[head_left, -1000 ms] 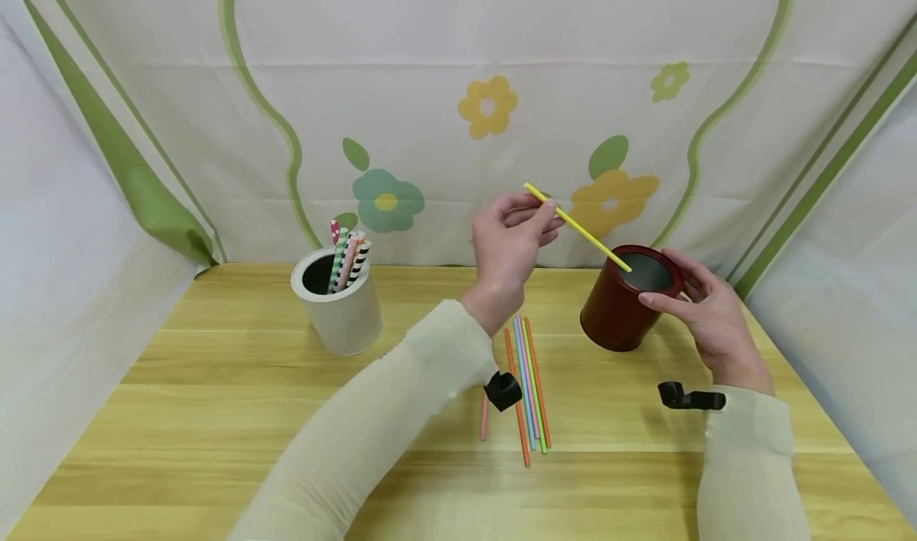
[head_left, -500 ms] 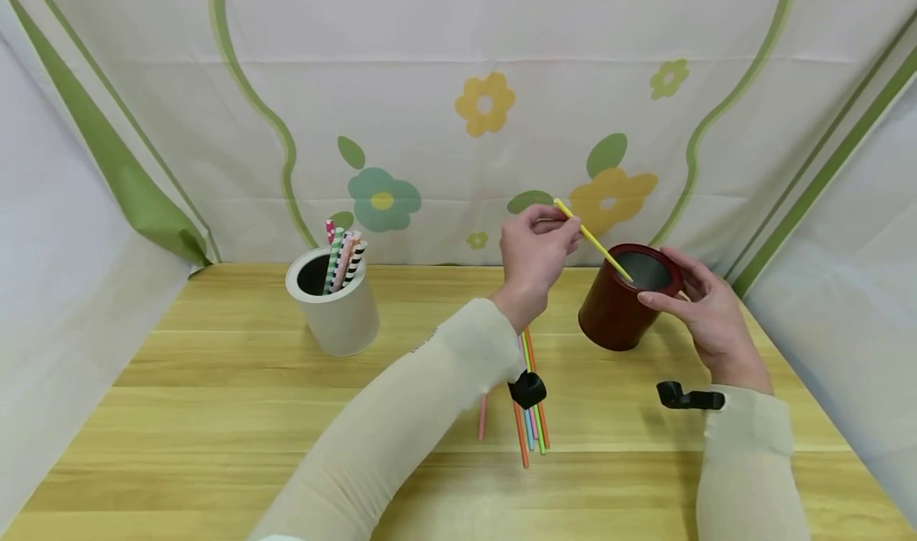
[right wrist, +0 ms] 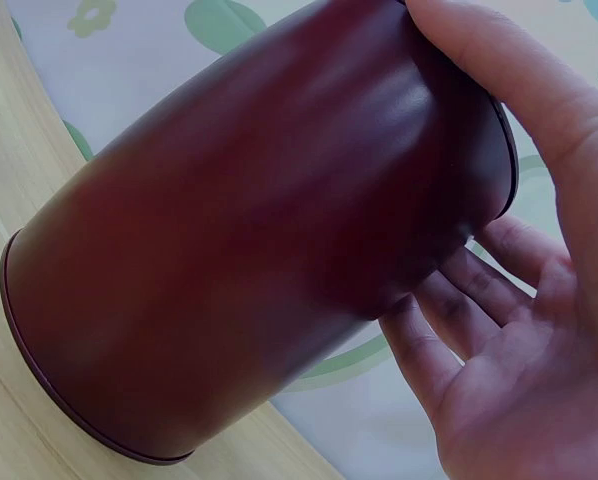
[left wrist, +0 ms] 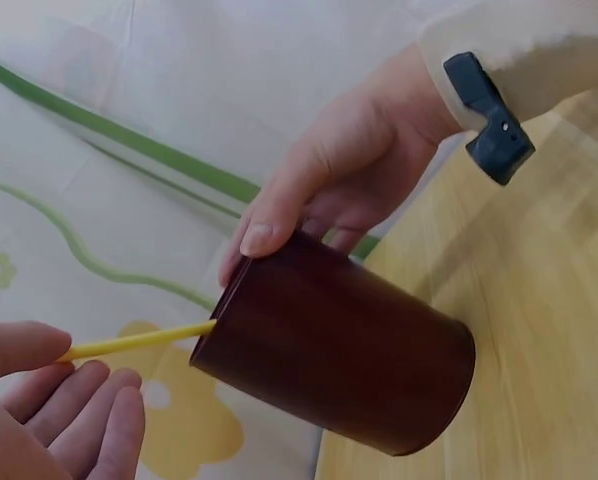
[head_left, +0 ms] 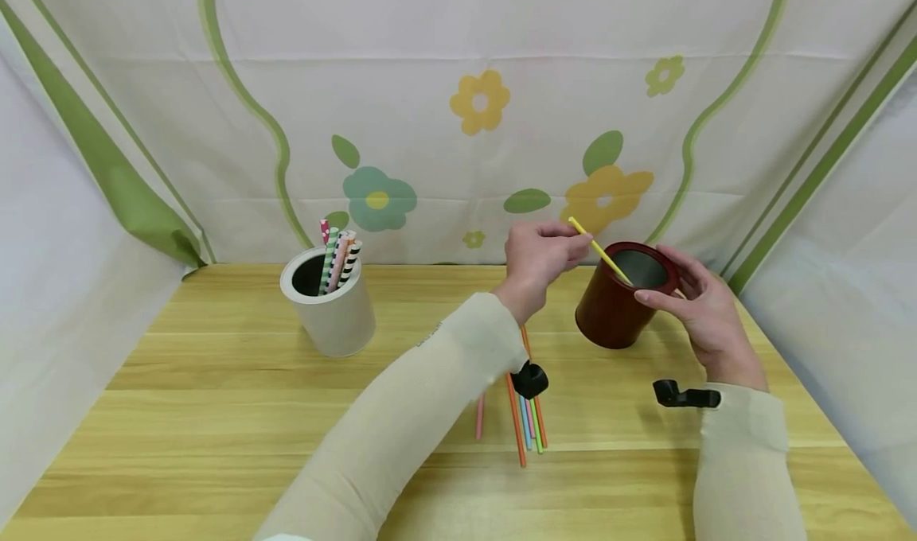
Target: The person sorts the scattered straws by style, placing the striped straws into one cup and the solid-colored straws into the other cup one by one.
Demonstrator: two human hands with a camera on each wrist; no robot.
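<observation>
In the head view my left hand (head_left: pixel 540 266) pinches a yellow straw (head_left: pixel 600 252) near its upper end. The straw slants down to the right, its lower end inside the mouth of a dark red cylindrical cup (head_left: pixel 607 314). My right hand (head_left: pixel 708 314) grips this cup at the rim from the right, thumb on the near side. The left wrist view shows the straw (left wrist: pixel 144 342) crossing the rim between thumb and fingers and the cup (left wrist: pixel 349 345). In the right wrist view the cup wall (right wrist: pixel 239 230) fills most of the picture, with the fingers behind it.
Several plain coloured straws (head_left: pixel 517 422) lie on the wooden table (head_left: pixel 215 414), partly hidden beneath my left forearm. A pink straw (head_left: pixel 480 420) lies slightly apart. At the left stands a white cup (head_left: pixel 340 326) holding several patterned straws (head_left: pixel 338 262). A flowered cloth (head_left: pixel 430 143) hangs behind.
My left hand has moved right and down with the yellow straw, whose lower end has gone from over the cup's mouth to inside it. My right hand keeps its hold on the cup.
</observation>
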